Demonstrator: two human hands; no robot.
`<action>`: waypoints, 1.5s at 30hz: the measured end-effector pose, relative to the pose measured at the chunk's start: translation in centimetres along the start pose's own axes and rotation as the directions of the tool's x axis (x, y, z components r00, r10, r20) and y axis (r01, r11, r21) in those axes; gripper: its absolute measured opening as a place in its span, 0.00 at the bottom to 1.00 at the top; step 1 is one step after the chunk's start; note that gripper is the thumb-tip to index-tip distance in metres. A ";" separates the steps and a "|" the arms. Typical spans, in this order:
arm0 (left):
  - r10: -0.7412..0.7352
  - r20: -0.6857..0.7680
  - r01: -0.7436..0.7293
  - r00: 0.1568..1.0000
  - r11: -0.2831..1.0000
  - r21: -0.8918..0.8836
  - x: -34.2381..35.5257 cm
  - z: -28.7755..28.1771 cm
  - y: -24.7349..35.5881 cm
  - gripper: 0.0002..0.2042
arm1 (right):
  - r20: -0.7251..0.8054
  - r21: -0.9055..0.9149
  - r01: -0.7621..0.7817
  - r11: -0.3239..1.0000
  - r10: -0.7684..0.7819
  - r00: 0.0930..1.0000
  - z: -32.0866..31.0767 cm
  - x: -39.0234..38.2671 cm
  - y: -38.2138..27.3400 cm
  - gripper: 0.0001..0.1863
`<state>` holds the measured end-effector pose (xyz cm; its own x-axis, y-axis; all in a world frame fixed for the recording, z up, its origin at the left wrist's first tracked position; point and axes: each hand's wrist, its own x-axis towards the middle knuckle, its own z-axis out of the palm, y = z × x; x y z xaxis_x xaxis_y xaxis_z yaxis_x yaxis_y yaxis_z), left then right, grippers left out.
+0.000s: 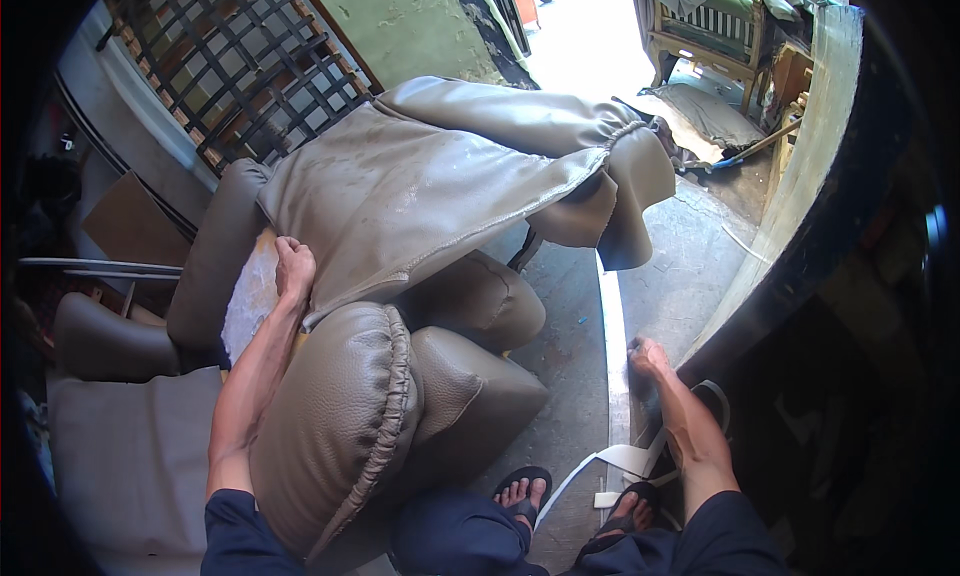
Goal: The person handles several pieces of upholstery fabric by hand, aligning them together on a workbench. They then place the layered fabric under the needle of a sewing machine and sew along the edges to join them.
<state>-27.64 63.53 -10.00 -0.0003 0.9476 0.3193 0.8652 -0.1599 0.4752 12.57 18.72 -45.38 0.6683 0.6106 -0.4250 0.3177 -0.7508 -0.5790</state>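
A taupe leather cover [430, 181] is draped across the back and seat of a padded armchair. My left hand [294, 266] is closed at the cover's left edge, beside a patch of white padding [250, 291]. Below it bulges the near armrest [325, 426], with a gathered seam along its curve. Out to the right, low over the floor, my right hand [648, 357] has its fingers curled together; what they hold, if anything, is hidden. A long white strip [613, 346] runs on the floor just left of that hand.
Loose white webbing [625, 460] lies curled around my sandalled feet. A pale board edge [790, 216] rises on the right. Behind the chair leans a frame with black woven straps [240, 61]. A wooden-framed seat [705, 36] stands by the bright doorway. Taupe leather [130, 456] lies at left.
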 end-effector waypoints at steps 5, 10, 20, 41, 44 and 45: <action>0.006 -0.009 -0.006 1.000 1.000 -0.001 0.3 0.1 -0.4 0.12 | 0.003 -0.004 0.002 1.000 -0.002 1.000 0.1 0.0 -0.1 0.16; 0.001 -0.003 -0.001 1.000 1.000 -0.012 -0.2 -0.1 0.2 0.12 | -0.006 -0.011 -0.003 1.000 0.003 1.000 0.0 -0.1 -0.1 0.16; 0.004 -0.001 -0.004 1.000 1.000 -0.004 0.1 0.0 0.0 0.12 | -0.051 -0.010 0.045 0.999 -0.045 0.998 0.6 0.6 0.6 0.15; 0.015 -0.008 -0.015 1.000 1.000 -0.003 0.2 0.1 0.0 0.12 | -0.005 -0.003 0.009 1.000 -0.009 1.000 0.0 0.2 -0.4 0.17; 0.019 -0.009 -0.019 1.000 1.000 -0.006 0.2 0.2 -0.2 0.12 | 0.001 0.001 -0.005 1.000 0.005 1.000 -0.1 0.0 -0.4 0.17; 0.018 -0.009 -0.019 1.000 1.000 -0.009 0.2 0.2 -0.2 0.12 | -0.010 0.000 0.003 1.000 -0.003 1.000 -0.1 -0.1 -0.3 0.16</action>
<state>-27.74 63.82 -10.25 0.0114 0.9421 0.3350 0.8605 -0.1799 0.4766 12.46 18.92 -45.11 0.6740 0.6100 -0.4168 0.3197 -0.7494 -0.5799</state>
